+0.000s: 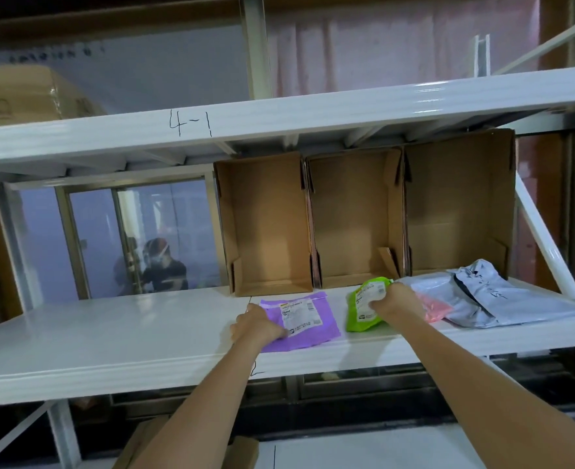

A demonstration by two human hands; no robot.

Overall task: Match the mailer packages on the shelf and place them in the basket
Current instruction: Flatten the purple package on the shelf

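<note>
Left hand (pixel 257 324) presses the purple mailer (pixel 301 321) flat under its fingers on the shelf (pixel 110 336), right hand (pixel 392 301) curls round the green mailer (pixel 364 308), labels up, likely for comparing.

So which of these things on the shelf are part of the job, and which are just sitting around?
Part of the job:
purple mailer, under the left hand
green mailer, gripped by the right hand
pink mailer
grey mailers

Just there:
three empty cardboard boxes
</note>
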